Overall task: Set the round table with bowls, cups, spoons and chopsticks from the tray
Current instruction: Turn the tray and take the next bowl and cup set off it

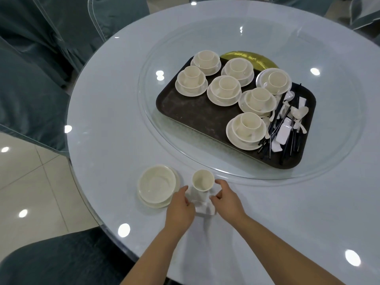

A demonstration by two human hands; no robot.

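A cream cup (203,180) stands upright on a white folded napkin (203,209) near the round table's front edge. My left hand (181,206) holds the napkin's left edge with thumb and curled fingers. My right hand (226,200) curls round the cup's right side, forefinger at the rim and thumb low by the base. Left of them a cream bowl (157,185) sits on a small plate. The dark tray (195,114) on the glass turntable carries several stacked plate, bowl and cup sets (226,89). Black chopsticks and white spoons (287,124) lie on its right side.
The glass turntable (339,99) covers the middle of the white table (102,120). A gold piece (248,57) shows behind the tray. Grey-green covered chairs (30,89) stand at the left, and another chair (61,260) sits below the table's front edge.
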